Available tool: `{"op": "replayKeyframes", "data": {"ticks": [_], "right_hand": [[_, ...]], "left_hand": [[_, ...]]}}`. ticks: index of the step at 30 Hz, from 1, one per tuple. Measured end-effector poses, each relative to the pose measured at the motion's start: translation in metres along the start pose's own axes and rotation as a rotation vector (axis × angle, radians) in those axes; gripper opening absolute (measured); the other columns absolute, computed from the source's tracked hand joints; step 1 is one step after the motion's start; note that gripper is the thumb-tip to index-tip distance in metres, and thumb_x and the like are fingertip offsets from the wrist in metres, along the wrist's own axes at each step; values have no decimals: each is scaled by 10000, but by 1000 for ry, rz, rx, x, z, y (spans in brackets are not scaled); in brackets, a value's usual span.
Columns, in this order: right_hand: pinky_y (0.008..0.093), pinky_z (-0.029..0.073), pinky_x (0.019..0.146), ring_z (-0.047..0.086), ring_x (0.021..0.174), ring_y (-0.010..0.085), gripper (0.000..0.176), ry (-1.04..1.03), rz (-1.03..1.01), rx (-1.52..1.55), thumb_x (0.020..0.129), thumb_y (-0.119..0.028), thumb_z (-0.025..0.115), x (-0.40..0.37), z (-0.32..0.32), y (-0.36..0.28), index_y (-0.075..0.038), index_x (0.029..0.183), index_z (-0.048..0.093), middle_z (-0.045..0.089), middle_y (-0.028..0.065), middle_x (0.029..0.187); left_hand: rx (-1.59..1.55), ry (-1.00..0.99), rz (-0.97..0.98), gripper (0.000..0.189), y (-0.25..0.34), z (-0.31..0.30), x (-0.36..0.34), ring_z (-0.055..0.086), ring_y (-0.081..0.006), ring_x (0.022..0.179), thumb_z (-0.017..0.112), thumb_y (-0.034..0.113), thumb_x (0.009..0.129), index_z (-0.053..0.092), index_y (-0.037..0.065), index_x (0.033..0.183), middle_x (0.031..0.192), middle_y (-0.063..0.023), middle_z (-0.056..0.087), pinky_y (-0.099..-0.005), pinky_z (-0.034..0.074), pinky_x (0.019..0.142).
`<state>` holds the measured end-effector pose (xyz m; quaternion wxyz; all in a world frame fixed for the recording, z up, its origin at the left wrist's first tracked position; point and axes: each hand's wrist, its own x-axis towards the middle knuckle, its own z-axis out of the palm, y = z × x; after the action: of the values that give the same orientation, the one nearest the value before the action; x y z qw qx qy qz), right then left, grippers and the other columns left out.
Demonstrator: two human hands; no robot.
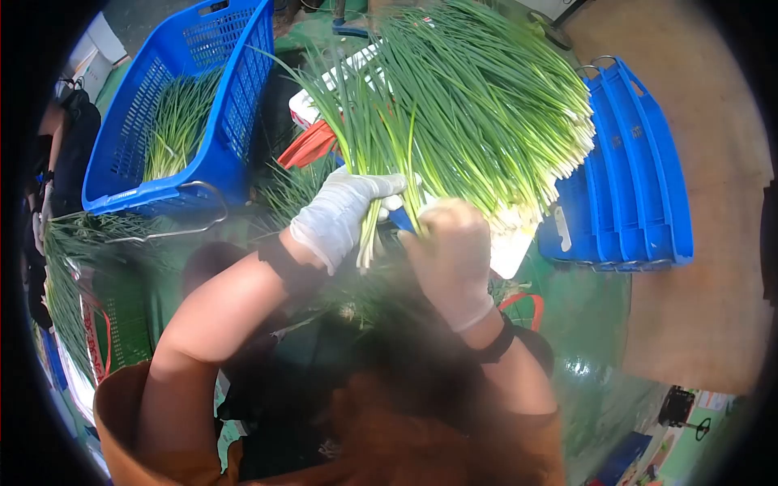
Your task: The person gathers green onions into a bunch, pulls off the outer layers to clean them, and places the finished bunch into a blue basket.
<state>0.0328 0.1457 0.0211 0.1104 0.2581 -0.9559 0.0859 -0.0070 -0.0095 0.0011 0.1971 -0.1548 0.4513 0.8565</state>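
My left hand (pixel 339 212), in a white glove, is closed around a small bunch of green onions (pixel 369 146), whose pale root ends hang below the fist. Close beside it, my right hand (pixel 452 257), also gloved, is closed with its fingertips at the lower ends of a few yellow-green stalks. Between the two hands shows a small blue thing (pixel 400 219), too covered to name. Just beyond my hands lies a large heap of green onions (pixel 478 105), white ends toward the right, resting on a white surface (pixel 510 253) that is mostly hidden.
A blue crate (pixel 231 121) with some green onions (pixel 182 125) inside stands at the left. Stacked blue crates (pixel 624 178) stand at the right. Red-orange material (pixel 309 146) lies under the heap. More green onions (pixel 69 292) lie at the far left.
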Motion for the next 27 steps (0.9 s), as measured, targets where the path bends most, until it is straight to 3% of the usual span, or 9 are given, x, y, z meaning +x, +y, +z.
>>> {"op": "replayKeyframes", "data": {"ticks": [3, 4, 7, 11, 14, 18, 22, 24, 27], "right_hand": [[320, 458, 708, 585, 855, 193, 249, 232, 498, 969, 777, -181, 711, -3, 12, 9, 10, 893, 601, 600, 90, 904], [304, 470, 700, 584, 815, 165, 237, 118, 584, 1209, 828, -176, 672, -4, 15, 12, 34, 914, 602, 615, 96, 870], [302, 466, 650, 568, 707, 145, 203, -215, 699, 1352, 849, -155, 637, -1, -13, 11, 36, 911, 608, 626, 91, 795], [250, 430, 612, 501, 645, 86, 239, -15, 489, 827, 913, -232, 548, -8, -7, 8, -37, 798, 624, 582, 16, 699], [219, 392, 531, 434, 552, 67, 261, 109, 748, 1090, 923, -237, 551, -2, 4, 20, -41, 772, 635, 486, -20, 600], [181, 271, 420, 307, 446, 27, 299, 185, 751, 1157, 943, -267, 546, -4, 20, 46, -48, 776, 660, 375, -74, 536], [177, 357, 443, 403, 466, 43, 290, 116, 795, 1222, 941, -276, 549, -4, 4, 48, -41, 813, 660, 463, -44, 589], [186, 368, 556, 442, 607, 41, 197, 204, 946, 1479, 939, -188, 568, -1, -8, 42, -13, 897, 649, 545, -22, 696], [215, 433, 661, 530, 724, 69, 273, 62, 779, 1311, 919, -249, 603, -1, 7, 50, -2, 1031, 628, 601, 12, 810]], "left_hand": [[-72, -94, -35, 185, 7, 4, -11, 511, -44, 551, 604, 68, 882, 613, 23, 1061, 834, -24, 639, -166, 421, 458], [-106, -136, -92, 204, 14, 10, -21, 509, -44, 555, 605, 81, 883, 608, 18, 1077, 832, -25, 638, -168, 427, 473], [-74, -242, -86, 285, 16, 12, -22, 523, -46, 588, 617, 108, 879, 575, 8, 1142, 847, -28, 638, -168, 444, 531], [17, -202, 107, 351, 9, 15, -23, 557, -56, 639, 602, 82, 882, 526, 3, 1216, 976, -62, 659, -163, 450, 563], [77, -70, -28, 302, 7, 9, -11, 579, -58, 655, 605, 56, 875, 577, 8, 1172, 973, -53, 669, -160, 451, 547], [20, -73, -61, 290, 0, 1, -5, 597, -110, 660, 611, 6, 849, 546, 24, 1131, 936, -105, 674, -196, 487, 588], [61, -7, 13, 284, 3, 4, -8, 564, -53, 604, 598, 53, 878, 589, 8, 1159, 956, -50, 672, -159, 452, 507], [17, -21, 41, 287, 9, -1, -4, 553, -41, 595, 589, 56, 884, 579, -6, 1164, 934, -44, 669, -154, 451, 510], [-38, -71, 30, 313, 19, -9, -6, 542, -25, 597, 576, 66, 893, 552, -29, 1191, 929, -34, 658, -141, 442, 517]]}}
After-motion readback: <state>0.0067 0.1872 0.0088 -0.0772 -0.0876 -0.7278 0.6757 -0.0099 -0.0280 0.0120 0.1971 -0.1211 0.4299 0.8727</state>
